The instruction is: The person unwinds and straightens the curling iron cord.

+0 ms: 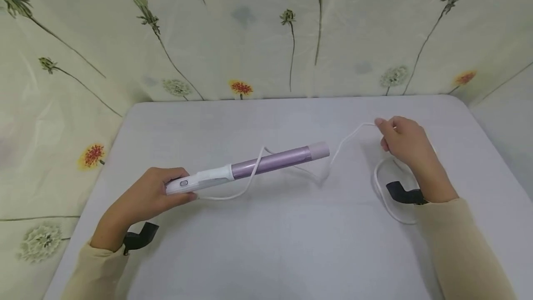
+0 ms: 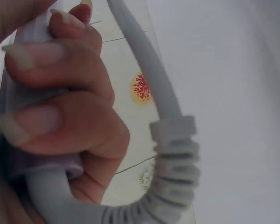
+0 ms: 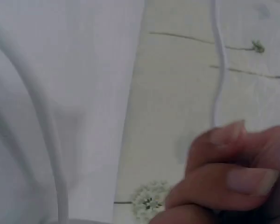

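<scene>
A curling iron (image 1: 250, 168) with a white handle and a purple barrel is held above the table. My left hand (image 1: 151, 193) grips its white handle (image 2: 23, 112); the fingers are curled round it in the left wrist view. Its white cord (image 1: 345, 140) leaves the handle end through a ribbed collar (image 2: 175, 177), loops over the barrel and runs right. My right hand (image 1: 401, 140) pinches the cord near the table's far right, fingers curled (image 3: 233, 179). More cord lies in a loop (image 1: 385, 200) under that wrist.
The table (image 1: 266, 244) has a pale grey cover. A floral cloth (image 1: 258, 31) hangs behind and at both sides. Black wrist-camera mounts (image 1: 139, 237) sit on both cream sleeves.
</scene>
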`<state>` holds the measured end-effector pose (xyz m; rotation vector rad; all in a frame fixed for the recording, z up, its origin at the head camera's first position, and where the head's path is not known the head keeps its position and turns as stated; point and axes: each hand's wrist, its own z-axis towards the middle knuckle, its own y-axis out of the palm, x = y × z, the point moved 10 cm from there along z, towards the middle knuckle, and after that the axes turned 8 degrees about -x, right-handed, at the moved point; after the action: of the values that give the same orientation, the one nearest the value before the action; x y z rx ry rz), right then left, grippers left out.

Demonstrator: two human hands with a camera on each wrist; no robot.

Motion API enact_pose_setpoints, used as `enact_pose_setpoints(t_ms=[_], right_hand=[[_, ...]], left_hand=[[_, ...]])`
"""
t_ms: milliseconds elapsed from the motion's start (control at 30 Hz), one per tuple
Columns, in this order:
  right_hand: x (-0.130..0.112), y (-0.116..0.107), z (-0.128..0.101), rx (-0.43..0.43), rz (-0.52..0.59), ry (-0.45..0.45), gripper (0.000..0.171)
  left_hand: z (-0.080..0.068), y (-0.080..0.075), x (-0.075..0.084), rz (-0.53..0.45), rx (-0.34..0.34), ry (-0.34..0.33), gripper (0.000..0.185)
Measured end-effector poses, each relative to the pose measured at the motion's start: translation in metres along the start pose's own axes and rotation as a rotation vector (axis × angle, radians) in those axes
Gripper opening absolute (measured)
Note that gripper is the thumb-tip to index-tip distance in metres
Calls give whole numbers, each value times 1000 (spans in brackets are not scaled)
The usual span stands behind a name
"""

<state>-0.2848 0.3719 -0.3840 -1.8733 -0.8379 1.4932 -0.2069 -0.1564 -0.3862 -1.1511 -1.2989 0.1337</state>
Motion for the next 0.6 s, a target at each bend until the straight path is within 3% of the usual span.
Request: enact_pose_setpoints(t_ms=[100, 200, 333, 433, 600], right_hand=[[2, -19, -4, 181, 256, 45, 54], [9, -43, -9, 355, 738, 56, 45], [19, -58, -15, 450, 1297, 38, 31], [25, -62, -22, 463, 1484, 10, 28], [33, -68, -37, 507, 1562, -124, 46]], left_hand=[[0, 8, -2, -22, -66, -17, 18], [-2, 18, -6, -26, -133, -43, 17], [-3, 20, -12, 36, -143, -69, 17], [0, 11, -18, 103, -93, -105, 18], [6, -11, -36, 142, 14, -196, 25]])
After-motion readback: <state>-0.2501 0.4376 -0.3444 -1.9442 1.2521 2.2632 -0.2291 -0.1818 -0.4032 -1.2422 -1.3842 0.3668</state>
